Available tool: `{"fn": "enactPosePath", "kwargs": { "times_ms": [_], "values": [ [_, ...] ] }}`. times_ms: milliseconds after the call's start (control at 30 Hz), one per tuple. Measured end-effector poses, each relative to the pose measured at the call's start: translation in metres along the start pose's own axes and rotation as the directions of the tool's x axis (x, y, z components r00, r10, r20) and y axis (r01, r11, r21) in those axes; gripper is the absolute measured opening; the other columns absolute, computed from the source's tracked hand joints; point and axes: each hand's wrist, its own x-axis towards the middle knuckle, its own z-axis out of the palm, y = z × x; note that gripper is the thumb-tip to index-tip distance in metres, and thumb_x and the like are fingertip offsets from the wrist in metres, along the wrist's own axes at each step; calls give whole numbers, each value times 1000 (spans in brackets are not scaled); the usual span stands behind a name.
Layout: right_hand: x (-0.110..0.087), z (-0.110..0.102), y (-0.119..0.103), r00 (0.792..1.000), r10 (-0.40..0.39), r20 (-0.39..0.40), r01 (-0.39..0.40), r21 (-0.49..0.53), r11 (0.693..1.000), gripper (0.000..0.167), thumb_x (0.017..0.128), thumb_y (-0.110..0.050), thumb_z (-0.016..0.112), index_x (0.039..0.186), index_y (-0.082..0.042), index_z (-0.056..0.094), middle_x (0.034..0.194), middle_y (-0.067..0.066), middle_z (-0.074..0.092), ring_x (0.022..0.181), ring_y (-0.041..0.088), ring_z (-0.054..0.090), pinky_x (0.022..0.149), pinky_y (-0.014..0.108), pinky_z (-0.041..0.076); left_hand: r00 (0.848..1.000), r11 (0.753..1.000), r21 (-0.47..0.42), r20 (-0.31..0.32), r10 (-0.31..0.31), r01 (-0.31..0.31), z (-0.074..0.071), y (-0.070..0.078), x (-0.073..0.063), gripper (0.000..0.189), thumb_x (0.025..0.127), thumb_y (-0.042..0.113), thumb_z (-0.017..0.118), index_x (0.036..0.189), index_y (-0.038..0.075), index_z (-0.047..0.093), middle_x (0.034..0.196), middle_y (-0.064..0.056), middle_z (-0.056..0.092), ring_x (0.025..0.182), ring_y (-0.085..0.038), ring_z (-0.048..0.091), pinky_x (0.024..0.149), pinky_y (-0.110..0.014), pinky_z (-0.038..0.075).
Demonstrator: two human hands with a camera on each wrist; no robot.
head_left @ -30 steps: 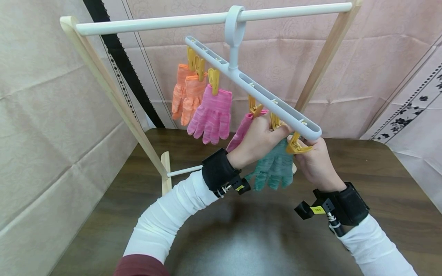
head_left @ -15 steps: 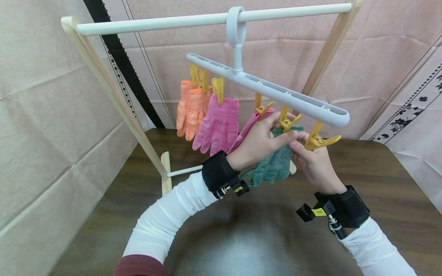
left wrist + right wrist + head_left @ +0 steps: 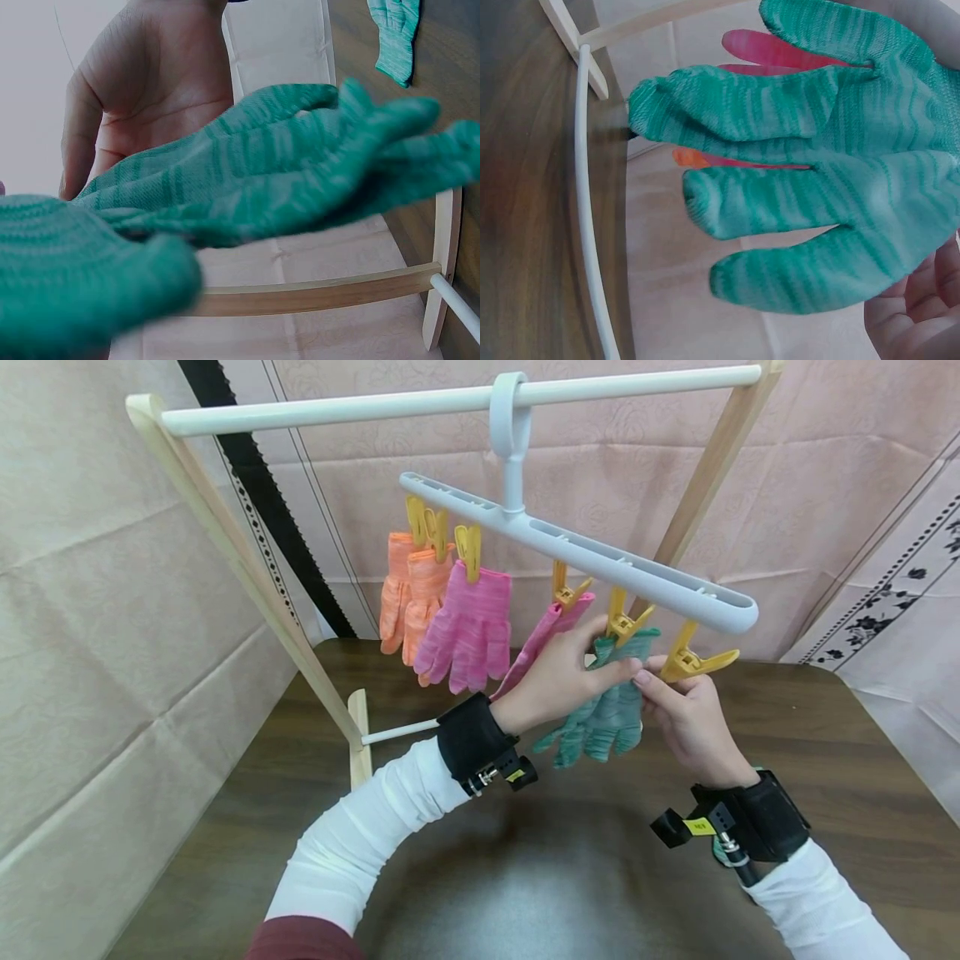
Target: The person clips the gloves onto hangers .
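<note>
A green glove (image 3: 618,710) hangs fingers down at the right part of the blue hanger (image 3: 600,556). The middle yellow clip (image 3: 624,622) is at its cuff; whether it bites the cloth is hard to tell. My left hand (image 3: 558,672) holds the glove's left side near the cuff, thumb across the front. With thumb and fingers my right hand (image 3: 693,727) pinches the right edge, close to the left thumb. The outermost yellow clip (image 3: 693,660) hangs just above the right hand with no cloth in it. In the right wrist view, the glove's fingers (image 3: 765,281) spread loosely.
Two orange gloves (image 3: 427,593) and a pink glove (image 3: 468,627) hang at the hanger's left. Another pink glove (image 3: 543,639) hangs beside my left hand. A second green glove (image 3: 396,41) lies on the brown table (image 3: 540,893). The white rod (image 3: 337,412) carries the hanger.
The hanger has swung level, its right end shifting rightward. My right hand has moved from the outermost clip to the green glove's edge. Over the last half second little has moved.
</note>
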Motion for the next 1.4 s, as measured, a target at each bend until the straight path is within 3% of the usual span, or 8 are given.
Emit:
{"fn": "enactPosePath", "kwargs": {
  "times_ms": [200,500,667,800,967,1067,1400],
  "values": [
    [-4,-5,3,1000,3,-18,-4,-40,999,25,91,-1,41,94,-10,64,82,-5,56,66,7,43,58,17,37,1000,1000,17,16,-20,20,1,-4,-1,39,86,22,56,120,6,44,98,-6,58,80,-12,50,65,-17,43],
    [-11,-19,10,999,33,-1,-33,-14,999,22,91,1,41,94,-6,62,85,-2,61,72,7,56,67,17,48,1000,1000,11,8,-25,24,2,-9,-3,39,87,21,55,121,7,43,93,-6,58,76,-12,49,62,-17,41],
    [-15,-31,15,994,109,-29,-112,-94,989,16,91,-4,45,94,-6,61,84,-2,64,73,8,59,67,19,49,999,999,-7,4,-33,33,2,-10,-4,42,86,21,56,124,7,43,94,-6,58,76,-12,50,62,-17,43],
    [-19,-41,19,976,204,-72,-215,-235,948,12,90,-12,49,91,-12,61,82,-8,64,72,5,59,66,17,48,999,999,-37,3,-40,40,2,-11,-4,42,86,20,56,124,7,43,102,-7,60,81,-12,55,69,-17,47],
    [-25,-56,24,953,273,-130,-303,-393,868,9,89,-20,52,91,-17,60,82,-12,63,71,4,58,65,16,48,999,998,-52,4,-34,34,2,-14,-4,42,87,20,55,125,7,43,108,-8,60,86,-14,57,74,-19,47],
    [-29,-65,28,939,303,-165,-345,-446,826,10,89,-23,52,92,-18,59,83,-14,63,71,3,58,64,16,48,999,997,-64,6,-36,36,2,-15,-4,42,87,19,55,125,7,43,111,-8,59,88,-14,58,76,-19,47],
    [-36,-86,36,898,379,-224,-439,-526,729,15,89,-31,50,95,-19,56,82,-20,61,71,2,57,64,18,48,1000,997,-75,-7,-30,29,3,-18,-5,42,86,17,56,125,4,43,105,-9,58,87,-16,57,75,-18,47]
  ]
}}
